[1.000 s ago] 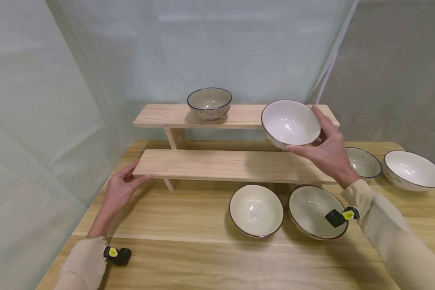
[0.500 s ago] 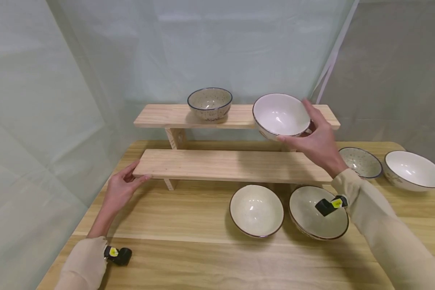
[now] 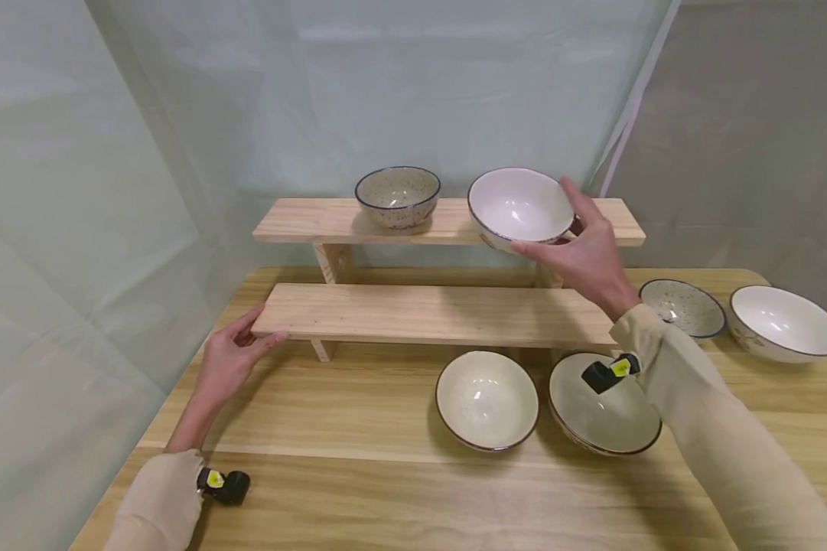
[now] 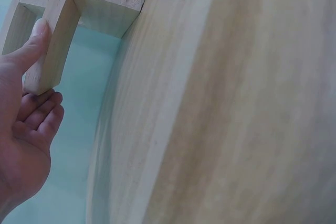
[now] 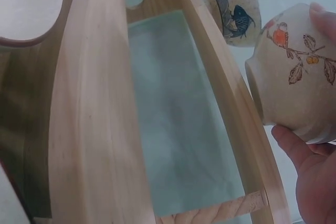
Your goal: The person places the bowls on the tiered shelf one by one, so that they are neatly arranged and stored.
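My right hand (image 3: 588, 256) grips a white bowl (image 3: 519, 205) with a dark rim, thumb low on its near side and fingers at the far right rim. The bowl overlaps the upper board of a two-step wooden shelf (image 3: 427, 315). In the right wrist view, the outside of this bowl (image 5: 291, 72) shows a red bird on a leafy branch. My left hand (image 3: 230, 358) holds the left end of the shelf's lower board, thumb on its front edge. A speckled blue-rimmed bowl (image 3: 399, 200) stands on the upper board; its fish pattern faces the right wrist camera.
Two cream bowls with brown rims, a left one (image 3: 487, 400) and a right one (image 3: 585, 413), stand on the wooden table (image 3: 330, 490) before the shelf. A speckled bowl (image 3: 685, 306) and a wide white bowl (image 3: 788, 325) stand at the right. Pale cloth (image 3: 427, 92) hangs behind.
My right hand has carried the white bowl left and farther back, over the upper board. My left hand has stayed on the end of the lower board.
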Action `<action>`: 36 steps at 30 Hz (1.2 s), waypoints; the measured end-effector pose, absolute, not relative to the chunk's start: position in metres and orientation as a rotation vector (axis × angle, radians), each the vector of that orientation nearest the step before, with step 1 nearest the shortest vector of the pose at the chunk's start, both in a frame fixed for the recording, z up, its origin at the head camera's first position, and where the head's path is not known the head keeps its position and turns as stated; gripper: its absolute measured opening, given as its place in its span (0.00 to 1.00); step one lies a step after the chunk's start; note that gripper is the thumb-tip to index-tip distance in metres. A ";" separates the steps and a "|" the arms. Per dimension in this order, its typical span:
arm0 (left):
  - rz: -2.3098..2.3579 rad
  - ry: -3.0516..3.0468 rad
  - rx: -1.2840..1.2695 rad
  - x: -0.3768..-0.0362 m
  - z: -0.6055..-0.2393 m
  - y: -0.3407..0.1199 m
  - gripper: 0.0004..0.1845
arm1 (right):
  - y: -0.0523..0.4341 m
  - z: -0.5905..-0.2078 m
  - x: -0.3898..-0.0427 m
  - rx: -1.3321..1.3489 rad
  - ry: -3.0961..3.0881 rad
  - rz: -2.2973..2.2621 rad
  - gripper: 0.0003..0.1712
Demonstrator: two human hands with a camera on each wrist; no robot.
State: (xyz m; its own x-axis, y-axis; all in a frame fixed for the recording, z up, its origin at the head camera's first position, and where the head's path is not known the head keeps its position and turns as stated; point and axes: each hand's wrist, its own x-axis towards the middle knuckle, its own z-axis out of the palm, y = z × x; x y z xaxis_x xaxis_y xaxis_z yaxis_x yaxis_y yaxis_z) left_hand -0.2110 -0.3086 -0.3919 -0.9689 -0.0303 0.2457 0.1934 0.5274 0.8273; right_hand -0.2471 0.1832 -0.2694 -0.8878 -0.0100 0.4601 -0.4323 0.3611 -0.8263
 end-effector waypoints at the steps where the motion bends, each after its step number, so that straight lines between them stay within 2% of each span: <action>1: -1.415 -2.537 -0.138 -0.211 -0.392 -0.309 0.41 | 0.182 -0.269 -0.248 0.390 -2.247 1.540 0.60; 36: -1.424 -2.530 -0.143 -0.212 -0.392 -0.308 0.40 | 0.161 -0.260 -0.276 0.246 -2.323 1.502 0.63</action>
State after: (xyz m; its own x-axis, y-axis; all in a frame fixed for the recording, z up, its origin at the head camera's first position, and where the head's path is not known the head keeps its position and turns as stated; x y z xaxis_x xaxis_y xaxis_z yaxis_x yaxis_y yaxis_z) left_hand -0.2117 -0.3084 -0.3921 -0.9678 -0.0298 0.2499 0.1982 0.5218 0.8297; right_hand -0.2757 0.1613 -0.2595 -0.9193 0.0493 0.3904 -0.3358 0.4191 -0.8436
